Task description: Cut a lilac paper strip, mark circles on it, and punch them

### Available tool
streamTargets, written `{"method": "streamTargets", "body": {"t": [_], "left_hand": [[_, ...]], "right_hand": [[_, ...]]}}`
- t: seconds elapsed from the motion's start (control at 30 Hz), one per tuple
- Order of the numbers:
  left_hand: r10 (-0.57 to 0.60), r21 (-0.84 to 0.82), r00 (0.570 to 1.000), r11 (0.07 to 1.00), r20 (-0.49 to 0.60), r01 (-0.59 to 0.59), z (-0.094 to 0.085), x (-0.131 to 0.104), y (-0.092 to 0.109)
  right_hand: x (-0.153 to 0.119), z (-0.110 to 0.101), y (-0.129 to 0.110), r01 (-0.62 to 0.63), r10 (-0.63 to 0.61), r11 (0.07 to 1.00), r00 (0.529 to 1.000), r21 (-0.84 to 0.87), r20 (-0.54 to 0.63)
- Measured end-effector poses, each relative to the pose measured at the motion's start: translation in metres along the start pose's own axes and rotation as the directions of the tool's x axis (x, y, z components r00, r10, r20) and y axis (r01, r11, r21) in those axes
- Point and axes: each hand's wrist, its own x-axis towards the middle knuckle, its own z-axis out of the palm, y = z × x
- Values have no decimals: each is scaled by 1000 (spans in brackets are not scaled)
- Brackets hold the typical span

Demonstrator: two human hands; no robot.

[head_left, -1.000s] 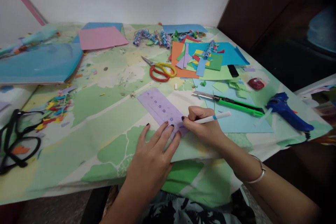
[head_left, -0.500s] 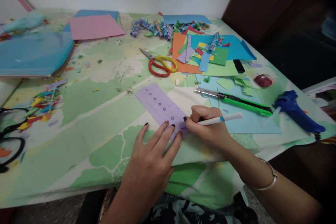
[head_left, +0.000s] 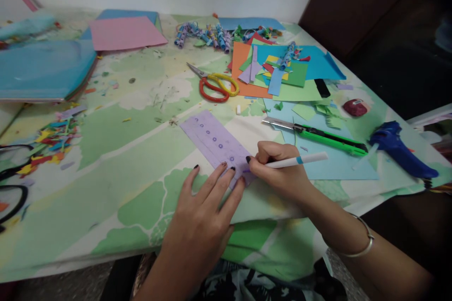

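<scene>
A purple paper strip point(head_left: 215, 134) lies slantwise on the table, with a row of small drawn rings along it. My left hand point(head_left: 203, 211) lies flat with fingers spread, its fingertips pressing the strip's near end. In my right hand point(head_left: 282, 164) is a white felt-tip pen point(head_left: 300, 159) with a blue band, gripped between thumb and fingers. Its purple tip touches the paper close to my left fingertips. Beyond my right hand lies a green utility knife point(head_left: 328, 138) with its blade out, on a light blue sheet point(head_left: 339, 167).
Scissors point(head_left: 215, 87) with red and yellow handles lie past the strip. A blue glue gun point(head_left: 402, 150) is at the right edge. Coloured papers point(head_left: 243, 70) and curled paper pieces point(head_left: 201, 35) lie at the back. Paper scraps point(head_left: 52, 141), glasses point(head_left: 14, 197) and a blue folder point(head_left: 45, 70) are leftward.
The pen tip has moved slightly left on the purple strip, along with my right fingertips. My left hand stays in place. The view has shifted a little.
</scene>
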Motion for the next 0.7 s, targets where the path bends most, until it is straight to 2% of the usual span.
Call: {"method": "streamTargets", "body": {"t": [0.27, 0.7], "left_hand": [[-4, -1, 1000, 1000, 5, 4, 0, -1, -1], [2, -3, 1000, 1000, 21, -2, -2, 1, -1]], "right_hand": [[0, 0, 0, -29, 29, 1000, 1000, 11, 13], [1, -1, -2, -8, 9, 999, 1000, -32, 27]]}}
